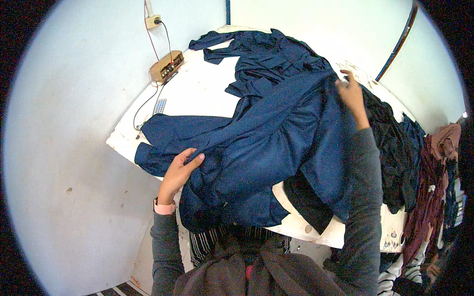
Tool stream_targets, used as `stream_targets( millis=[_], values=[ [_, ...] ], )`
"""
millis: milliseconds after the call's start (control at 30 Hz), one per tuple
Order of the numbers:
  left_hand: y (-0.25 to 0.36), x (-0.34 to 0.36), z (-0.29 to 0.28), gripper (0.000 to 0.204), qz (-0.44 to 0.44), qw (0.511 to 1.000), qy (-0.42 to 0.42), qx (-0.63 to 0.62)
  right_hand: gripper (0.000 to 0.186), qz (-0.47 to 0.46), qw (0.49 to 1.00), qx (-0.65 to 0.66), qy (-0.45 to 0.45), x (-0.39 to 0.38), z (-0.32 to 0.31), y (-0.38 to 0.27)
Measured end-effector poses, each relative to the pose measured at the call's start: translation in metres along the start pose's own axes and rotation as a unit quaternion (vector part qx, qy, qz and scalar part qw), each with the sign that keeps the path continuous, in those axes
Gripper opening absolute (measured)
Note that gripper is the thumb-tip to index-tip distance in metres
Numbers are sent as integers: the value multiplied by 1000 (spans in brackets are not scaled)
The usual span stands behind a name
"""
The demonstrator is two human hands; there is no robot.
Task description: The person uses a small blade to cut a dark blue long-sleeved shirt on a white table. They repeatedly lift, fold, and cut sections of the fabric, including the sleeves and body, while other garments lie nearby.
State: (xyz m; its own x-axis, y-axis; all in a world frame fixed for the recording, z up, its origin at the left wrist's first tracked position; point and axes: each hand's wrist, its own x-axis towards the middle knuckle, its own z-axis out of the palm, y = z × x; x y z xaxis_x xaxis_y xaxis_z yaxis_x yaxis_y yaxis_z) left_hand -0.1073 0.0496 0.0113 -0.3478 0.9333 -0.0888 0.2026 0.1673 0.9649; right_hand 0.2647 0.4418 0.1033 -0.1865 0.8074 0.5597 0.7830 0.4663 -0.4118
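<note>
A large navy garment (266, 148) lies rumpled across the white table, its folds stretching from the left edge toward the upper right. My left hand (180, 172), with a pink band at the wrist, grips a fold of it at the lower left. My right hand (351, 93), slightly blurred, is at the garment's upper right edge, fingers bent and apart. More navy fabric (266, 54) is bunched at the back. Black cloth (306, 207) shows beneath the garment near the front edge.
A beige power strip (167, 66) with wires and a small gridded card (159, 106) are on the table (202, 84). Black fabric (385, 148) and maroon cloth (422, 197) pile up rightward. Walls (74, 148) enclose the left and back. A co-worker's striped sleeve (414, 259) shows lower right.
</note>
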Motion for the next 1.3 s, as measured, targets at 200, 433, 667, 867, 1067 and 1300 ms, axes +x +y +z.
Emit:
stream_targets(
  millis=[200,433,667,867,1067,1300],
  values=[
    [-7,-18,9,39,181,925,208,260,25,-45,995,69,-57,-69,4,-33],
    [33,-58,15,23,257,892,5,371,25,-190,915,284,-215,-176,6,-149],
    [14,-55,12,22,259,914,-67,305,41,-309,783,233,-487,-220,32,-226],
    [12,-59,-8,34,245,881,-7,404,14,-205,741,432,-471,-212,29,-210],
    [25,-58,2,35,322,939,-3,121,13,11,718,521,-462,-211,-6,-184],
    [39,-66,42,47,99,986,25,-132,17,15,837,432,-335,-220,-17,-180]
  ],
)
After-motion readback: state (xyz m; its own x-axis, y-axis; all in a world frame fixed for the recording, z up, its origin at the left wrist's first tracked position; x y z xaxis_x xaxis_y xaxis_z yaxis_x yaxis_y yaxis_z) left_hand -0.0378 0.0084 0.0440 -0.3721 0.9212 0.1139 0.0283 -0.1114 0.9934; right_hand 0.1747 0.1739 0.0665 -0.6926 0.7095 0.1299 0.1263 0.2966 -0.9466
